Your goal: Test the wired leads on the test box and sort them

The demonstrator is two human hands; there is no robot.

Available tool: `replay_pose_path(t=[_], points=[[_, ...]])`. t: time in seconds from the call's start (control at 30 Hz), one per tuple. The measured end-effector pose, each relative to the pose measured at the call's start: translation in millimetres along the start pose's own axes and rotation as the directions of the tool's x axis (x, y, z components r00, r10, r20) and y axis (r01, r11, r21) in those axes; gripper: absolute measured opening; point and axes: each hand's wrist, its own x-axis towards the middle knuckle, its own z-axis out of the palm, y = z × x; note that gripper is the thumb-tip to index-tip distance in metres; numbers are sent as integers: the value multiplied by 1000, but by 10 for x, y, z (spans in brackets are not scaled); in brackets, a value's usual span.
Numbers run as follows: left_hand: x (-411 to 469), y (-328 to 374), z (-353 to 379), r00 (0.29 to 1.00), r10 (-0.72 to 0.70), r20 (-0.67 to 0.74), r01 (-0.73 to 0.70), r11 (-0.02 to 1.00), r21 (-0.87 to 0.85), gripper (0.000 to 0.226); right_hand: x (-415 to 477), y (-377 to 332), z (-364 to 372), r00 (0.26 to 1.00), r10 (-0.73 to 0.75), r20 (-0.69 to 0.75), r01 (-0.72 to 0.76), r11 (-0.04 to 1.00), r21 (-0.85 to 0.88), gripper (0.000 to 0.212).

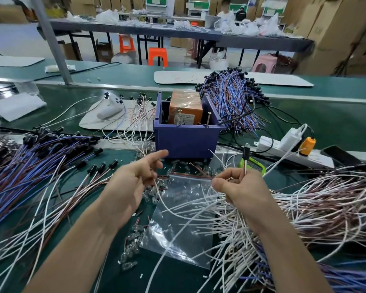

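The test box [186, 107], orange and wrapped in film, sits inside a purple bin [186, 138] with two screws standing at its front rim. My right hand [241, 185] pinches a wired lead [245, 154] upright, its black-capped end above the fingers. My left hand [135, 182] is in front of the bin, forefinger stretched out, a thin white wire running through its curled fingers. Leads with blue wires [30, 166] lie heaped at the left. White and brown leads [315, 197] are piled at the right.
A clear zip bag [184, 225] and small loose glass parts lie between my arms. A white power strip [283, 146] with an orange plug lies right of the bin. Another bundle of blue leads [232, 96] lies behind the bin. Green mat underneath.
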Motion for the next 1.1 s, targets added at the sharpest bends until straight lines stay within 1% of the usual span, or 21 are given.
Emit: replay_pose_path(t=[0.07,0.13,0.17,0.27,0.37,0.47,0.53,0.6,0.63,0.7,0.73,0.8,0.9,0.97,1.03,1.1], points=[[37,-42,33,999,-43,29,42,998,42,63,2,13,1,1000,-10,7,10,1000,-12,13],[67,-73,73,997,-51,56,47,997,62,58,7,24,0,1000,-20,11,21,1000,-21,10],[80,-81,96,997,-43,65,40,999,36,54,8,30,-2,1000,-24,11,24,999,-24,9],[125,-125,150,1000,-9,16,10,998,-68,44,8,38,-8,1000,-27,6,27,1000,-9,6],[132,-167,184,998,43,-40,-46,997,-68,40,8,37,2,1000,-24,6,24,1000,6,5],[101,-180,224,991,123,-50,-123,992,-7,31,10,44,-1,1000,-18,-8,18,1000,-4,10],[88,-181,258,975,195,-110,-181,975,131,24,0,33,-5,1000,-17,-7,17,1000,-6,11],[77,-185,276,943,287,-171,-222,920,323,27,-13,5,0,1000,-16,1,16,1000,4,11],[67,-186,273,924,338,-179,-244,881,406,30,-18,-12,4,1000,-15,0,15,1000,12,12],[21,-149,265,886,433,-169,-293,802,520,33,-28,-41,14,1000,-17,-14,18,1000,25,14],[-2,-119,262,865,476,-160,-321,769,553,32,-31,-50,17,999,-27,-30,27,1000,6,15],[-33,-15,257,822,550,-148,-370,713,596,29,-23,-87,32,995,-75,-72,69,994,-90,16],[-15,203,258,778,617,-116,-398,628,668,21,68,-234,16,981,-165,-102,143,970,-197,14],[45,357,249,767,632,-109,-392,597,700,21,183,-357,-30,977,-185,-109,160,965,-205,12],[130,491,227,782,616,-95,-359,570,739,18,300,-484,-75,972,-204,-114,176,960,-219,11],[216,585,211,801,597,-48,-329,507,796,16,395,-590,-116,960,-259,-104,217,928,-304,12]])
